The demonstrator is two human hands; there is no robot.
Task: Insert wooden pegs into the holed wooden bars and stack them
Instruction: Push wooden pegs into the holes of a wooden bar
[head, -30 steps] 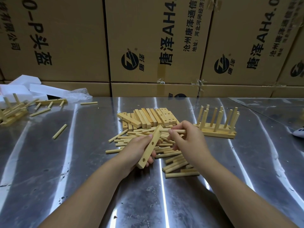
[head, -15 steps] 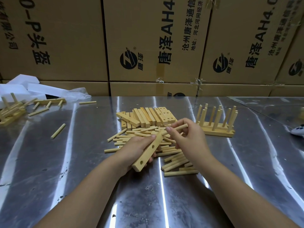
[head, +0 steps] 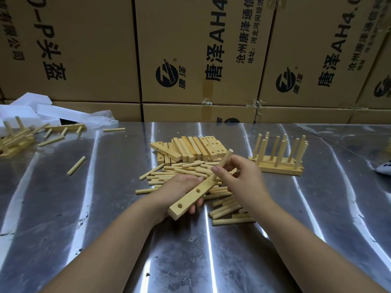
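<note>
Brushed steel table [head: 105, 208] showed streaky glare. Square-section holed bars [head: 196, 148] lay stacked mid-table, with loose round pegs [head: 182, 171] piled just in front. Left hand [head: 175, 193] gripped one flat bar [head: 194, 194] with two open holes showing, fingers curled under it. Right hand [head: 243, 178] pinched a smooth peg [head: 224, 163], tilted, its lower tip at the bar's far end

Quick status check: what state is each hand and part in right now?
Left hand: grips the held bar.
Held bar: tilted, two visible holes empty.
Right hand: pinches the peg.
Peg: tilted, lower end at bar's far end.
Loose pegs: heaped.
Spare bars: unpegged.
Pegged bars: pegs upright.
</note>
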